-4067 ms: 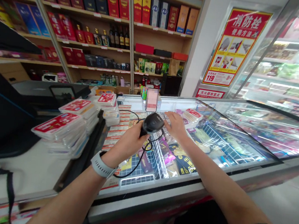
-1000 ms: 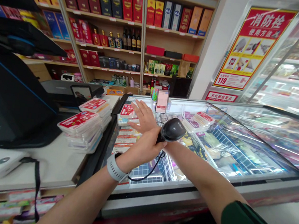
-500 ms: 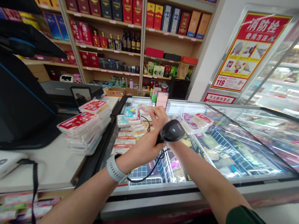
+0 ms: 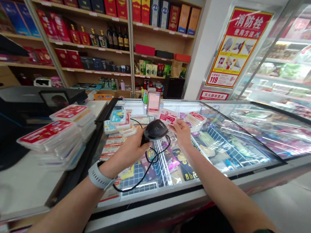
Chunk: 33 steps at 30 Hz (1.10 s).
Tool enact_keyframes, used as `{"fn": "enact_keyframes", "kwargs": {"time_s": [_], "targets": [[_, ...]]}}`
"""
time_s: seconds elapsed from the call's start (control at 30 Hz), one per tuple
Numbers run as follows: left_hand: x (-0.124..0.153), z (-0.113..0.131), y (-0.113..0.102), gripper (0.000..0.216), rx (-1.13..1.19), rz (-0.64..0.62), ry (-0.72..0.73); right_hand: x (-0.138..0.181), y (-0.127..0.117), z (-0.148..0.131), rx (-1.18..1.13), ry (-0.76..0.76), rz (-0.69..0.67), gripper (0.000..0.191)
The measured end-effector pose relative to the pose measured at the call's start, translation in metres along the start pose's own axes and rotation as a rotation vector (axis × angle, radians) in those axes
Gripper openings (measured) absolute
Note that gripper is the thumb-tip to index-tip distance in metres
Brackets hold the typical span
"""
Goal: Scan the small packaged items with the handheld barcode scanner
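My left hand [image 4: 134, 144], with a pale watch on its wrist, grips a black barcode scanner [image 4: 156, 129] by its handle. The scanner's head points away toward a flat red-and-white package [image 4: 167, 117]. My right hand [image 4: 182, 132] pinches that package by its right edge, above the freezer glass. A looped black cable [image 4: 155, 157] runs from the scanner over the glass. Left of the scanner lies a small pile of blue and white packs [image 4: 118, 118]. Beyond my right hand sits another pile of red-and-white packs [image 4: 196, 119].
A tall stack of clear-sided packs with red tops [image 4: 58, 135] stands on the counter [image 4: 24, 187] at left. Below my hands is a glass-topped chest freezer [image 4: 239, 141] with wire baskets inside. Shelves of boxes and bottles [image 4: 119, 37] line the back wall.
My right hand has moved right, out from behind the scanner, and now shows the red-and-white package. The scanner has shifted left in view. The camera has turned somewhat right.
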<state>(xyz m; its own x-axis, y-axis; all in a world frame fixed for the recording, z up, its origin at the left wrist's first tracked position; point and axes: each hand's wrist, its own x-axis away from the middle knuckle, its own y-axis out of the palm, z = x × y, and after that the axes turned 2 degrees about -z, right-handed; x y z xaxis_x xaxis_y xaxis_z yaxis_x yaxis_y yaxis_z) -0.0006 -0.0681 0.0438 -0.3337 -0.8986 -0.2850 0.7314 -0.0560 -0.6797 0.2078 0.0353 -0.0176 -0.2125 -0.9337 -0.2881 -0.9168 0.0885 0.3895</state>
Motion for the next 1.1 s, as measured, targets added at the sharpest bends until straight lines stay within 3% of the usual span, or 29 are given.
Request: {"fn": "enact_keyframes", "kwargs": {"time_s": [0.87, 1.1], "targets": [[-0.001, -0.002, 0.002, 0.023, -0.107, 0.007, -0.031, 0.010, 0.005, -0.004, -0.069, -0.002, -0.063, 0.034], [0.002, -0.002, 0.005, 0.030, -0.119, 0.005, 0.002, 0.011, 0.006, -0.006, -0.077, 0.004, -0.052, 0.032]]}}
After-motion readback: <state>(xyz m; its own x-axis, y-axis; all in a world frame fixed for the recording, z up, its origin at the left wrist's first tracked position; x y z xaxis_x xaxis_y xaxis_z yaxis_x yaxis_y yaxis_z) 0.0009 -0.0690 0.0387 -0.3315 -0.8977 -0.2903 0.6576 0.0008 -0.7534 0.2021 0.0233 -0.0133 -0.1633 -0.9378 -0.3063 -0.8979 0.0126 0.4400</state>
